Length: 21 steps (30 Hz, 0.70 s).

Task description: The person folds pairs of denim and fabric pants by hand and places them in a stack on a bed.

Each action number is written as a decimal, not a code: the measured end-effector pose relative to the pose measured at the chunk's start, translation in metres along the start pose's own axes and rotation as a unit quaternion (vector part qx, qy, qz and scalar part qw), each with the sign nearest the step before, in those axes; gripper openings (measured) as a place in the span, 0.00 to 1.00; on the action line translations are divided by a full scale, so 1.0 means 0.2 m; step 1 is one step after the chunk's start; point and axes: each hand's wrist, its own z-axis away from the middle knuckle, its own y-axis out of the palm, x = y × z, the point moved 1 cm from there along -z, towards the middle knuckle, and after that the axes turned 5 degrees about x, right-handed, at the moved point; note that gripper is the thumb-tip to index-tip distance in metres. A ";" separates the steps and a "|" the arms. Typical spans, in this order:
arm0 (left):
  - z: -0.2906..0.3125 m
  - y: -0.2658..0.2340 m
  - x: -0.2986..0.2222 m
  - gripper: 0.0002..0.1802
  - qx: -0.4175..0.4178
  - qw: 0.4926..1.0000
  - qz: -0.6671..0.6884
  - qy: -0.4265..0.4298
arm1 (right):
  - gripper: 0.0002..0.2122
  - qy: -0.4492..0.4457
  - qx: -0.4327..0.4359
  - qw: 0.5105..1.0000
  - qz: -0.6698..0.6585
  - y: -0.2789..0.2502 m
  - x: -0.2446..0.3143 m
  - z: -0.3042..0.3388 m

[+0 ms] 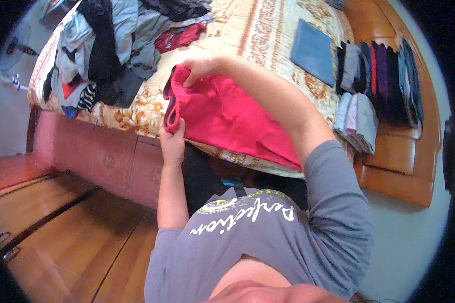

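A bright red garment (227,113) lies stretched over the near edge of the bed; its kind does not show for sure. At its left end the dark-lined opening gathers in a fold. My left hand (173,141) is closed on the near corner of that end, fingers partly hidden by the cloth. Farther away, my right hand (199,70) grips the far corner of the same end, my arm reaching across above the garment. Between my two hands the edge stands up in a loop.
A heap of loose clothes (106,45) covers the bed's far left, with a dark red piece (181,38) beside it. Right of the patterned bedspread (237,30) lies a folded blue cloth (312,50). Folded clothes (379,70) stand in a row against the wooden headboard (397,159).
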 end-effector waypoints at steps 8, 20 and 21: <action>0.37 0.67 -0.31 0.26 0.192 0.951 -0.071 0.231 | 0.10 0.052 -0.226 0.961 -0.153 -0.05 -0.03 1.21; 0.74 1.60 0.30 0.39 0.489 0.747 -0.313 0.323 | 0.25 0.128 -0.445 0.573 -0.677 1.15 -0.59 2.25; 0.74 1.63 0.34 0.39 0.499 0.737 -0.327 0.317 | 0.22 0.193 -0.473 0.600 -0.615 1.18 -0.55 2.21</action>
